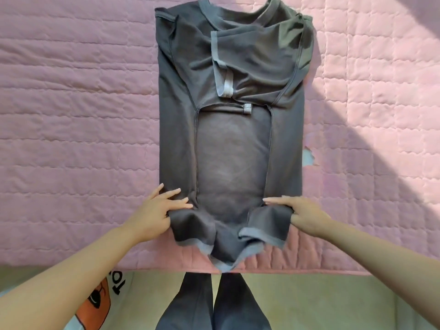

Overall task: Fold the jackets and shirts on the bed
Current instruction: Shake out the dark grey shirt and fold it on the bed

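A dark grey shirt (231, 148) lies lengthwise on the pink quilted bed (78, 129), collar at the far end. Both its sides and its sleeves are folded in over the middle. The hem nearest me is bunched and lifted off the quilt. My left hand (157, 210) grips the hem's left corner, fingers on top and thumb under the cloth. My right hand (302, 213) grips the right corner the same way, its forefinger lying straight along the fold.
The bed's near edge (309, 272) runs across the lower part of the view, with pale floor beyond it. My legs in dark trousers (214, 303) stand against that edge. A strip of sunlight falls over the quilt at the right.
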